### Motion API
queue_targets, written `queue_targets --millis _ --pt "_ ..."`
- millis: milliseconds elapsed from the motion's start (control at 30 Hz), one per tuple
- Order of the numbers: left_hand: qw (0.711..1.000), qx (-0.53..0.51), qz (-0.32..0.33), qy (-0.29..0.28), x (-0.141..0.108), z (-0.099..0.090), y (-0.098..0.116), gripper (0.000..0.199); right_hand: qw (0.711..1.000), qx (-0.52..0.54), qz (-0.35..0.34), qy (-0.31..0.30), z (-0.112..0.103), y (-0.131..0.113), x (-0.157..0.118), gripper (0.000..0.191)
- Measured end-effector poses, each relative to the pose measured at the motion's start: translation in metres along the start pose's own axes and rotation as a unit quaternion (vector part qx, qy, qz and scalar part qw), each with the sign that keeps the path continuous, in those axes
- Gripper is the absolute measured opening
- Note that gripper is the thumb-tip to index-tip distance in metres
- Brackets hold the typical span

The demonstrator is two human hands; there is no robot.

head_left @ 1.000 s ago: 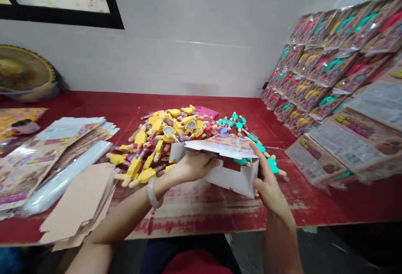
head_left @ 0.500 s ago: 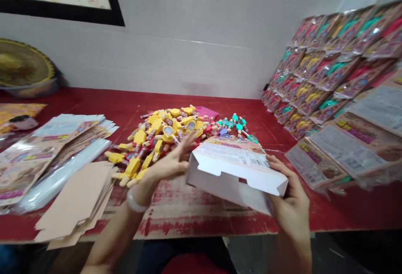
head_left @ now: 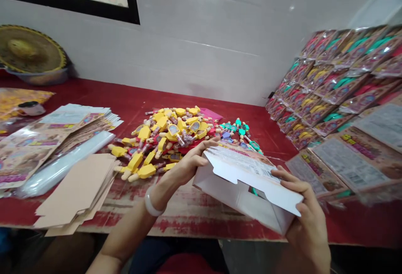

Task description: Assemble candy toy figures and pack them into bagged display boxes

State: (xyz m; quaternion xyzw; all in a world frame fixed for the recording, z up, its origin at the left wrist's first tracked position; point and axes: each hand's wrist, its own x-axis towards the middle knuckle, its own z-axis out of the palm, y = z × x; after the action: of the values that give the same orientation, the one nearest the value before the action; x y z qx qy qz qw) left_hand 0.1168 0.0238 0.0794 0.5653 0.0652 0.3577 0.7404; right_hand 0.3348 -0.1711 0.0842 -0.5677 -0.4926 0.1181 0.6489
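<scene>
I have the white-sided box (head_left: pixel 248 169) to the right of the pile of yellow pieces (head_left: pixel 162 144) and nearer to me, tilted down toward its right end, its white flap sticking out on my side. A bit of teal shows through the gap below the flap; I cannot tell whether it lies inside. My right hand (head_left: pixel 309 219) grips the end farther from the pile, fingers over the printed panel. My left hand (head_left: pixel 191 163), just in front of the pile, touches the box's near-pile corner with thumb and fingers; I cannot tell how firmly it holds. A pale bracelet (head_left: pixel 152 202) circles that wrist.

Right of the pile lie teal pieces (head_left: pixel 241 131), and behind it a pink sheet (head_left: pixel 211 114) on the red counter (head_left: pixel 266 133). Well right of the pile, wrapped packages (head_left: pixel 326 100) stand stacked; left of it lie plain cards (head_left: pixel 77 184) and clear plastic (head_left: pixel 67 165).
</scene>
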Motion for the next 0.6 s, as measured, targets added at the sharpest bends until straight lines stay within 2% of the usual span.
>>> queue_targets --millis 67,167,233,367,467,600 --pt "0.999 0.028 0.006 -0.014 -0.004 -0.004 0.005 0.067 0.999 0.017 0.03 -0.025 -0.003 -0.004 -0.002 0.044" --pt "0.987 0.155 0.014 -0.036 -0.01 0.0 0.016 0.077 0.998 -0.023 0.046 -0.034 -0.002 -0.011 -0.005 0.042" --pt "0.974 0.224 0.031 -0.034 -0.011 0.005 0.023 0.064 0.997 -0.071 0.027 -0.004 0.003 -0.014 -0.006 0.039" --pt "0.951 0.295 0.087 0.028 -0.008 0.014 0.025 0.036 0.99 -0.117 -0.051 0.057 0.019 -0.02 -0.004 0.032" --pt "0.943 0.307 0.11 0.062 -0.006 0.016 0.02 0.032 0.983 -0.13 -0.095 0.09 0.028 -0.023 -0.001 0.027" --pt "0.94 0.307 0.123 0.085 -0.004 0.018 0.016 0.03 0.982 -0.125 -0.111 0.093 0.032 -0.025 0.002 0.025"
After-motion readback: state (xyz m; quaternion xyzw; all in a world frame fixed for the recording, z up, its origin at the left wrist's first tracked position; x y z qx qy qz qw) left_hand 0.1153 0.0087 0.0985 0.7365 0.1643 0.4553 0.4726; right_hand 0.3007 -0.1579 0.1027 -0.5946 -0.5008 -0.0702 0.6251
